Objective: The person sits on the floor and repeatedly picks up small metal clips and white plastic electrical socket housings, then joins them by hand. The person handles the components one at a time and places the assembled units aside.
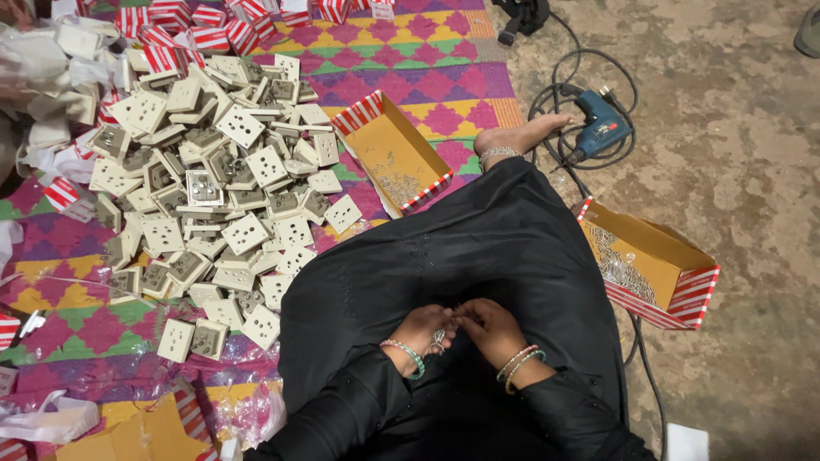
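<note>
L hand (420, 331): on lap, fingers closed round small metal bits (440, 340).
R hand (489, 329): touching L, pinching same bits.
Room: black cloth lap clear around hands; bare floor to R.
Nearby: socket-plate pile (213, 188) on L over mat (444, 77); open box (395, 155) ahead, 2nd box (653, 265) R; drill (598, 128) + cord beyond foot.

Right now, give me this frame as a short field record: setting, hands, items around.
setting: person seated on floor, black garment over lap, patterned mat
left hand: fingers closed on small metal parts, too small to identify
right hand: meets the left at the same parts
pile: cream socket plates on the mat
boxes: open box by the pile; second open box on bare floor
tool: blue electric drill beside a bare foot
</note>
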